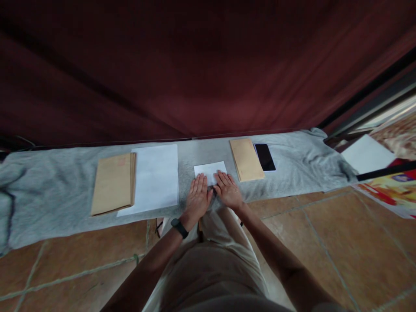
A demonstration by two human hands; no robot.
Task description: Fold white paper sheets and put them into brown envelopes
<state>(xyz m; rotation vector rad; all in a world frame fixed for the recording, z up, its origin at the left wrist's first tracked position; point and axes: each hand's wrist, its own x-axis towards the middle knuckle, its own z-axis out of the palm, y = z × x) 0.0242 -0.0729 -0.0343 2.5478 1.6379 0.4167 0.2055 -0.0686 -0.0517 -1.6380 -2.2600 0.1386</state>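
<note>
1. I see a dark red curtain [201,65] filling the upper half of the view, hanging in deep folds, dim and shadowed.
2. Below it, a grey cloth [48,190] lies in a long band across the floor, rumpled at both ends.
3. The floor [325,242] is terracotta tile with pale grout lines, running under the cloth's near edge.
4. At far right, a dark frame [373,102] slants upward, with a strip of bright daylight just beside it.
5. I note light falls mainly from that right side; the left stays gloomy.
</note>
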